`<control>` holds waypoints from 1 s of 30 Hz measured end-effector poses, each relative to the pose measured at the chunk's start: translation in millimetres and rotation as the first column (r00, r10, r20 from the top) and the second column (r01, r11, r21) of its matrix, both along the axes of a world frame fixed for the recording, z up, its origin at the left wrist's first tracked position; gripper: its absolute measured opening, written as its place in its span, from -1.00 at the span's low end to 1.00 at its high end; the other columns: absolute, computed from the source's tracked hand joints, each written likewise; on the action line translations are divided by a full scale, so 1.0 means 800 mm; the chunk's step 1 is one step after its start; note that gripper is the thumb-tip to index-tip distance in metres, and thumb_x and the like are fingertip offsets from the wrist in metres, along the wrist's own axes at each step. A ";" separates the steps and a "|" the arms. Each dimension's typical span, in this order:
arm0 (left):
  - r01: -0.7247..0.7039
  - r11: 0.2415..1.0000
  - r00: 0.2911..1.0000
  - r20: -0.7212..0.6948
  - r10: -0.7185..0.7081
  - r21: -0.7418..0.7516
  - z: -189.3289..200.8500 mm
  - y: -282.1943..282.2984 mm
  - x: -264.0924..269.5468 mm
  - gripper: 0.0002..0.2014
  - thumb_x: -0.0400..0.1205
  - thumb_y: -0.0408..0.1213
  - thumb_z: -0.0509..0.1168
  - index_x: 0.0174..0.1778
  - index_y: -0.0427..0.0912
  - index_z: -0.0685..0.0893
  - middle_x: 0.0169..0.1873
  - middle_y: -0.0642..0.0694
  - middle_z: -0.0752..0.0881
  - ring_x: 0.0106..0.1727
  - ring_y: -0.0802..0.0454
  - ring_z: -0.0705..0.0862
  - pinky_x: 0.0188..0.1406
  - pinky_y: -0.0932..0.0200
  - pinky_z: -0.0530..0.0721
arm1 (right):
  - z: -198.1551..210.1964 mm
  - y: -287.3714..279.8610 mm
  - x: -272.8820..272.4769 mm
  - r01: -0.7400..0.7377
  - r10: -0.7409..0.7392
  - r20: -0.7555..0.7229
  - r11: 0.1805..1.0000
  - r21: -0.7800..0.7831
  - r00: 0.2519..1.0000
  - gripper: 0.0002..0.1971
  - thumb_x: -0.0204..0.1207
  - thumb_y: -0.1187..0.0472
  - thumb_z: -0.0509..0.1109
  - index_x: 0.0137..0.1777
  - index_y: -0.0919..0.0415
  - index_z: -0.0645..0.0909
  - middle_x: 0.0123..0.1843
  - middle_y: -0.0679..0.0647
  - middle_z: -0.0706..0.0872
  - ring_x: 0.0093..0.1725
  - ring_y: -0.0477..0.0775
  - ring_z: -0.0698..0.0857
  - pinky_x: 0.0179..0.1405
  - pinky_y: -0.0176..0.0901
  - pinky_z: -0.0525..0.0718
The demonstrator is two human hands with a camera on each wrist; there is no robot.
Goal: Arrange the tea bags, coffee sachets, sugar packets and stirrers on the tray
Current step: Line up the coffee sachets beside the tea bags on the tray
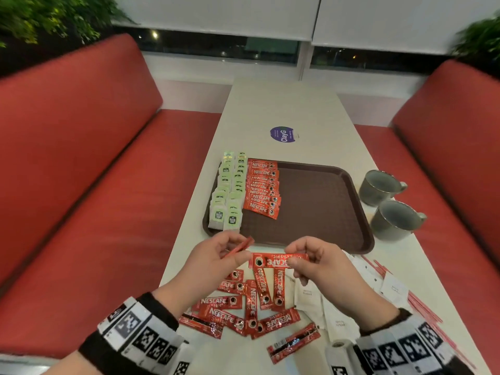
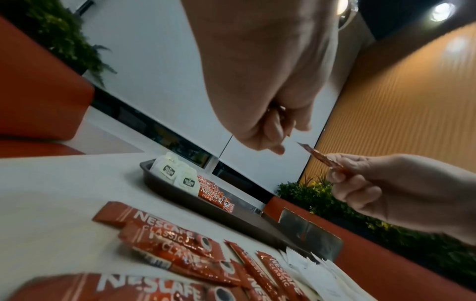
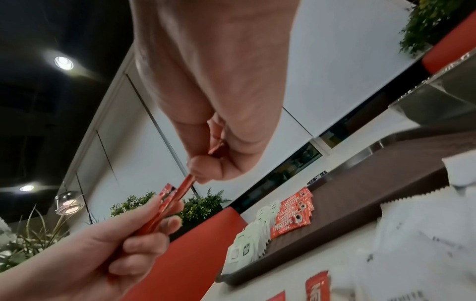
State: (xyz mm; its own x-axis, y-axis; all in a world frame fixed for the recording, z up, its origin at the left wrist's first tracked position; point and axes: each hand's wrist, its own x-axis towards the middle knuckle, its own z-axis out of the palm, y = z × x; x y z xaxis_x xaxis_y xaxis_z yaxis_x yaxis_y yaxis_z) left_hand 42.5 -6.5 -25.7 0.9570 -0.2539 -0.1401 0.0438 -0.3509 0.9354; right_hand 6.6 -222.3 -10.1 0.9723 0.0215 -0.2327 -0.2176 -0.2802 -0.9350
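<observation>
My left hand (image 1: 230, 250) pinches a red coffee sachet (image 1: 239, 247), seen edge-on, just in front of the brown tray (image 1: 324, 212). My right hand (image 1: 297, 259) pinches a second red sachet (image 1: 273, 260), held flat and sideways. In the right wrist view the two sachets (image 3: 177, 195) almost meet end to end. On the tray's left side lie two rows of green tea bags (image 1: 230, 196), with a row of coffee sachets (image 1: 261, 190) beside them. Several loose coffee sachets (image 1: 243, 307) lie on the table under my hands. White sugar packets (image 1: 319, 301) and red stirrers (image 1: 422, 307) lie to the right.
Two grey mugs (image 1: 389, 207) stand on the table right of the tray. A purple round sticker (image 1: 282, 134) lies beyond the tray. Red benches (image 1: 81, 171) flank the narrow white table (image 1: 284, 104). A white roll (image 1: 338, 350) lies near my right wrist.
</observation>
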 end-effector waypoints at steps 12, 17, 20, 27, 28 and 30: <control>0.076 0.994 0.985 -0.152 -0.087 -0.074 -0.012 0.006 0.025 -0.85 0.49 -0.37 0.47 -0.12 -0.05 0.71 -0.25 0.03 0.80 -0.25 0.13 0.75 -0.22 0.26 0.68 | -0.030 0.027 0.035 0.200 -0.169 -0.119 0.915 0.351 0.978 -0.87 0.44 0.53 0.43 -0.10 0.36 0.60 -0.35 0.21 0.71 -0.36 0.04 0.67 -0.29 -0.15 0.66; 0.044 0.996 0.987 -0.148 -0.055 -0.080 -0.018 -0.004 0.038 -0.83 0.47 -0.33 0.49 -0.11 0.00 0.70 -0.18 -0.05 0.81 -0.32 0.13 0.69 -0.33 0.25 0.56 | -0.036 0.055 0.070 0.150 -0.123 -0.100 0.926 0.346 0.987 -0.93 0.47 0.47 0.44 -0.12 0.35 0.62 -0.38 0.15 0.67 -0.42 -0.06 0.59 -0.39 -0.28 0.58; -0.006 0.994 0.983 -0.183 -0.014 -0.106 -0.024 -0.004 0.043 -0.87 0.49 -0.31 0.46 -0.10 -0.05 0.68 -0.27 -0.04 0.77 -0.48 0.18 0.59 -0.46 0.31 0.44 | -0.042 0.059 0.088 0.069 -0.063 -0.040 0.981 0.179 0.997 -0.98 0.49 0.41 0.44 -0.14 0.32 0.67 -0.33 0.14 0.74 -0.39 -0.06 0.65 -0.31 -0.27 0.62; -0.187 0.967 0.941 -0.315 0.126 -0.174 -0.034 0.032 0.036 -0.97 0.63 -0.40 0.29 -0.12 -0.27 0.60 -0.33 -0.10 0.65 -0.56 0.13 0.37 -0.61 0.32 0.31 | -0.051 0.012 0.180 -0.030 0.031 -0.009 0.811 -0.584 0.999 -0.79 0.51 0.23 0.45 -0.35 0.02 0.63 -0.31 -0.01 0.70 -0.27 0.02 0.69 -0.22 -0.21 0.60; -0.207 0.964 0.937 -0.317 0.147 -0.168 -0.035 0.040 0.035 -0.96 0.64 -0.41 0.28 -0.12 -0.29 0.59 -0.33 -0.11 0.65 -0.56 0.13 0.37 -0.62 0.33 0.31 | -0.053 0.012 0.194 -0.074 0.066 -0.037 0.744 -0.664 0.997 -0.77 0.49 0.21 0.47 -0.38 -0.02 0.60 -0.27 -0.02 0.69 -0.20 0.05 0.70 -0.17 -0.19 0.61; -0.247 0.955 0.929 -0.321 0.186 -0.163 -0.036 0.054 0.033 -0.95 0.64 -0.43 0.26 -0.12 -0.32 0.59 -0.35 -0.10 0.64 -0.56 0.13 0.37 -0.62 0.35 0.31 | -0.054 0.021 0.214 -0.149 0.117 -0.097 0.636 -0.757 0.988 -0.83 0.47 0.18 0.48 -0.33 0.01 0.62 -0.18 0.00 0.69 -0.11 0.08 0.71 -0.06 -0.12 0.66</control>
